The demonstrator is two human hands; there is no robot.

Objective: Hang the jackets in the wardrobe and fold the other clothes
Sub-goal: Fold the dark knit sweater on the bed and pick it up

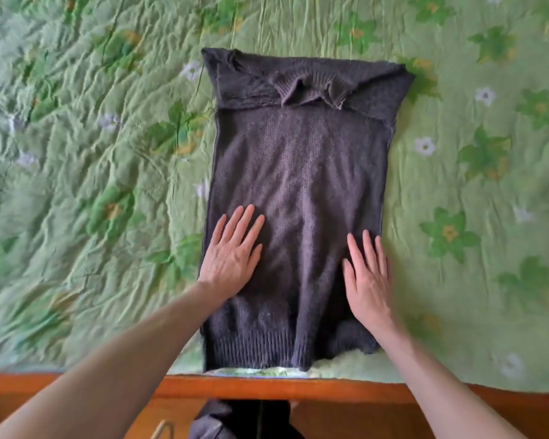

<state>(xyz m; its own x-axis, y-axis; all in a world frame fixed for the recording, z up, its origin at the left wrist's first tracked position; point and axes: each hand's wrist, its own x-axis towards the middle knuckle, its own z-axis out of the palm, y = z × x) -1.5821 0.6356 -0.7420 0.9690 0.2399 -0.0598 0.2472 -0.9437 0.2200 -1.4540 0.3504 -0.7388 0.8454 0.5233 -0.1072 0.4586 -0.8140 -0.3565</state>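
Both hands flat, fingers straight: left hand [232, 251] and right hand [366, 277] press the lower half of the dark sweater [298, 172], sleeves folded in beyond the fingertips, on the green bedspread [76, 153].

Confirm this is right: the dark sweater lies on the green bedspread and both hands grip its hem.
Not quite. In the head view the left hand and right hand lie flat on the sweater, fingers straight, above the hem. It does lie on the bedspread.

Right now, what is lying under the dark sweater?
The dark knitted sweater lies on a green floral bedspread. Both hands press flat on top. Whatever it covers directly beneath cannot be seen.
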